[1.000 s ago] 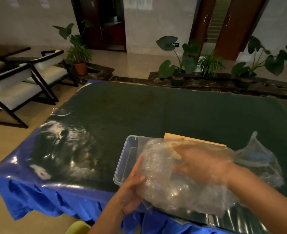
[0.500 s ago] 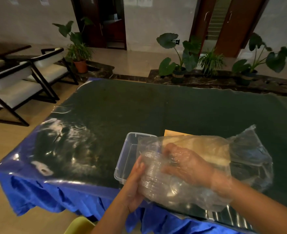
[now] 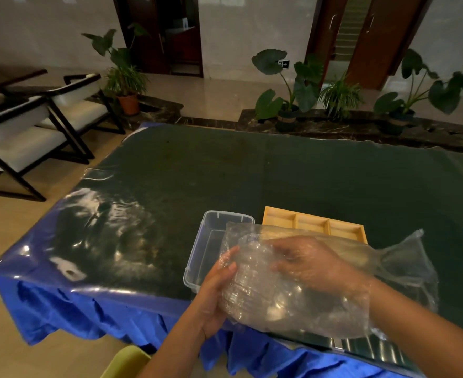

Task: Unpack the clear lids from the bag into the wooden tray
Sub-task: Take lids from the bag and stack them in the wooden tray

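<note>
A crinkled clear plastic bag (image 3: 404,266) hangs above the table's near edge. Inside its left end lies a stack of clear lids (image 3: 249,296). My left hand (image 3: 216,293) holds the bag's left end from outside, against the stack. My right hand (image 3: 309,266) is inside the bag, fingers curled over the top of the lids. Behind the bag lies the wooden tray (image 3: 312,223) with several compartments, its near part hidden by the bag.
An empty clear plastic bin (image 3: 211,241) sits left of the tray, partly under the bag. The dark green table (image 3: 252,170) has blue skirting and a glossy cover. Chairs (image 3: 28,137) stand far left; potted plants (image 3: 287,85) line the floor beyond.
The bag has shifted slightly towards me and lower, showing more of the tray. My right hand has pushed further left inside the bag, over the lid stack.
</note>
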A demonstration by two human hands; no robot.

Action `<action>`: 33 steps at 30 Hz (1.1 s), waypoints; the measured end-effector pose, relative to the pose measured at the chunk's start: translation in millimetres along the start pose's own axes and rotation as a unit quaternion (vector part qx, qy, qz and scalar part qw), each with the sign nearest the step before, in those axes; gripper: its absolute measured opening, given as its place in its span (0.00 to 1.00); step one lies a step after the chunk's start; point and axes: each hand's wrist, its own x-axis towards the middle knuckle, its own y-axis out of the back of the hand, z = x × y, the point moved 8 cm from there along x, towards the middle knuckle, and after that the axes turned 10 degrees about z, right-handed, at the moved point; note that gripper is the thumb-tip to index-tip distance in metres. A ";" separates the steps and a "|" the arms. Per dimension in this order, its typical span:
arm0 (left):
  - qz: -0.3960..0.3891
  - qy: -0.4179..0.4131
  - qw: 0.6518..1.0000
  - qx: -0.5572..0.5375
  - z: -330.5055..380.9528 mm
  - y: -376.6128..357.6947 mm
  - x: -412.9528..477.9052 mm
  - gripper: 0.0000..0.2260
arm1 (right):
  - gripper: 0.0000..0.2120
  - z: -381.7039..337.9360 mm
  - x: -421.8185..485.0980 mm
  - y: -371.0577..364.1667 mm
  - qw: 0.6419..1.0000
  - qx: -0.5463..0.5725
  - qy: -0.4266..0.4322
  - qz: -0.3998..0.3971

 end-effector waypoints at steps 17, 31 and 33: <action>0.022 0.016 0.999 0.028 -0.9 4.3 -1.8 0.28 | 0.23 21.3 2.5 -33.1 0.992 0.056 0.109 -0.011; 0.067 0.038 0.996 0.039 2.4 19.8 -3.7 0.24 | 0.27 24.5 19.4 -56.7 0.988 -0.117 0.066 -0.075; 0.070 0.041 0.996 0.036 2.2 22.0 -3.5 0.23 | 0.28 23.3 17.0 -61.6 0.989 -0.095 0.064 -0.089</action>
